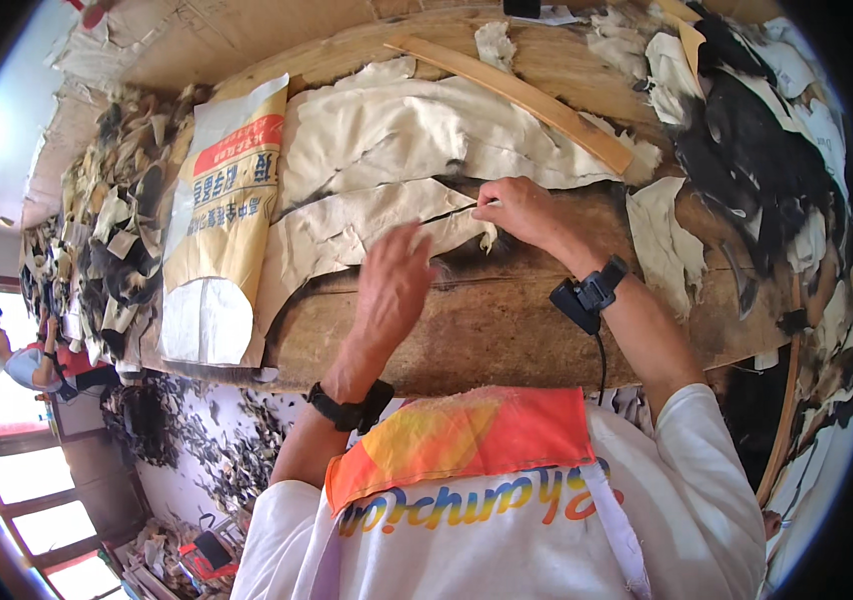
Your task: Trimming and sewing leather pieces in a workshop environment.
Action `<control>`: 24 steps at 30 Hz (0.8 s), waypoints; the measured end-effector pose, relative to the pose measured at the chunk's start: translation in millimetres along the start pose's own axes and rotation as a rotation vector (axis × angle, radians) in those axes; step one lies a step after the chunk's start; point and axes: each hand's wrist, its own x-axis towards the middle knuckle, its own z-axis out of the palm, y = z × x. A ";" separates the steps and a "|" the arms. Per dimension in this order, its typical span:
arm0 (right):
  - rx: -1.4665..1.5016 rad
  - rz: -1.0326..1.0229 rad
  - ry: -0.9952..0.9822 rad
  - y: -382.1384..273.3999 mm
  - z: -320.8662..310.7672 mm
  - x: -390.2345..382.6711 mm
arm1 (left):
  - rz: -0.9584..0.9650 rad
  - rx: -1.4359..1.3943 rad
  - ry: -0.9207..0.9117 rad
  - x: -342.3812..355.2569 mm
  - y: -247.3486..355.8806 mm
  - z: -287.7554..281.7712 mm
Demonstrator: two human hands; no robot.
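Two pale, cream-coloured pieces of pelt lie skin side up on a worn wooden board (347, 345); dark fur shows along their edges. The larger pelt (387, 135) is farther from me, and a narrower pelt strip (322, 235) lies nearer. My left hand (394, 278) hovers at the strip's near edge, slightly blurred, its fingers stretched and apart with nothing seen in them. At the strip's right end, my right hand (525, 212) is closed in a pinch at its upper edge. Whatever sits between those fingertips is too small to make out.
A flat wooden stick (517, 95) crosses the larger pelt. A printed paper sack (222, 200) covers the board's left side. Black pelts (757, 150) and a pale scrap (667, 240) lie right. Pelt scraps (122, 220) are heaped left, with another person (42, 365) beyond.
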 end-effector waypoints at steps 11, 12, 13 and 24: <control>-0.198 -0.017 0.147 -0.2 8.3 1.9 | 0.069 0.023 -0.276 -10.7 -6.8 17.2; -0.200 -0.017 0.145 -0.6 8.2 2.0 | 0.068 0.020 -0.275 -10.7 -6.6 17.3; -0.257 -0.030 0.169 -0.2 7.4 1.4 | 0.065 0.010 -0.268 -10.4 -5.9 17.6; -0.281 -0.018 0.467 -40.1 -50.1 -80.3 | 0.052 -0.100 -0.262 -9.0 -21.5 8.5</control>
